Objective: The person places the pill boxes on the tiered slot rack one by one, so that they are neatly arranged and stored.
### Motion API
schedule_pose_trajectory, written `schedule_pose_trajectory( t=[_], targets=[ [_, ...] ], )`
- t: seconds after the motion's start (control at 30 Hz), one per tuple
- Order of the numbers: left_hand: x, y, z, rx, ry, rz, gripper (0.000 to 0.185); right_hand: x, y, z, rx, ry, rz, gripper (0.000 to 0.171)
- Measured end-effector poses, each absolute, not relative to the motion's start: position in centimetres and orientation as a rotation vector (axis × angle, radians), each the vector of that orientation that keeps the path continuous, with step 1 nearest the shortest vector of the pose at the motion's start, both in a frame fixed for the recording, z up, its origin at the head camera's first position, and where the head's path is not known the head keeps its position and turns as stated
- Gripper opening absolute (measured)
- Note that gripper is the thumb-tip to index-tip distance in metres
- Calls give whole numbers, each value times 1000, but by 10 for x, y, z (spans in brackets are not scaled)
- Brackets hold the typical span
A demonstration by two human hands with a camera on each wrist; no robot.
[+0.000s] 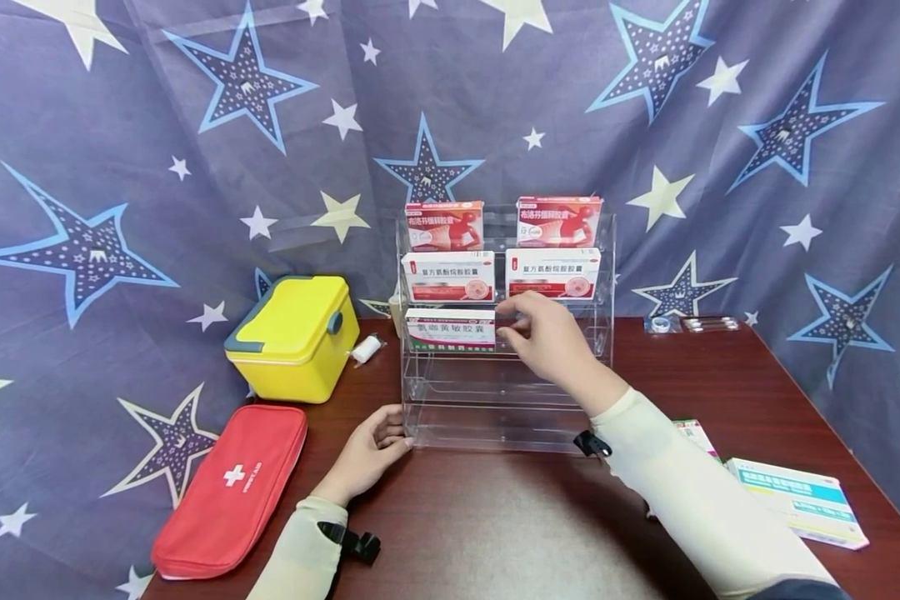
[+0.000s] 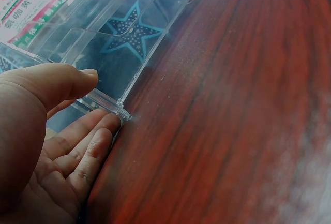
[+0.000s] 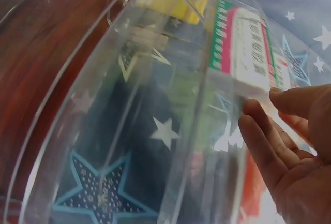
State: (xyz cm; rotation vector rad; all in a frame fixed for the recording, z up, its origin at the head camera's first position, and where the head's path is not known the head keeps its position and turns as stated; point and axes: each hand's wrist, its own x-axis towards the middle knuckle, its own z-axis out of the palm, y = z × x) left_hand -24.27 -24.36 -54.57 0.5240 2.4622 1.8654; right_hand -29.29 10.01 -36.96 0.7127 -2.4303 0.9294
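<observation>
White, green and magenta cardboard medicine box (image 1: 451, 327): located in the left part of the third tier from the top of a clear, glossy plastic stepped display rack (image 1: 487, 423). The carton is a flat rectangular block with crisp edges; its long axis runs level from left to right, parallel to the tier's lip, with the printed face toward the person, the lettering upright and the green band lowest. Right hand (image 1: 551, 337) is at the carton's right end, thumb and fingers partly bent with a gap between them; the carton does not lie within that gap, and whether a fingertip touches it cannot be told. Left hand (image 1: 371, 450) holds the rack's lower left front corner between thumb and bent fingers. Two red cardboard boxes (image 1: 445, 227) occupy the top tier and two white-and-red cardboard boxes (image 1: 450, 282) the second, one left and one right on each. The rack stands on a smooth reddish-brown wood-grain table (image 1: 480, 517). To its left are a yellow box-shaped case with a grey-trimmed lid (image 1: 292, 342) and a red, round-cornered zip pouch (image 1: 232, 500) bearing a white cross.
</observation>
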Motion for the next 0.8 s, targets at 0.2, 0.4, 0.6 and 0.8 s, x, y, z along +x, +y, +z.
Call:
schedule_pose_trajectory(
  t=[0.2,0.4,0.6,0.8],
  targets=[
    [-243,-243,-548,578,2470,1868,50,-274,146,-366,744,-2250,929,25],
    [-241,-243,-544,566,2462,1878,50,-249,215,-372,612,-2200,932,24],
    [-240,-243,-543,546,2465,1865,50,-230,287,-403,337,-2380,978,29],
    [-241,-243,-543,552,2472,1849,50,-225,345,-440,131,-2605,988,46]
  ],
)
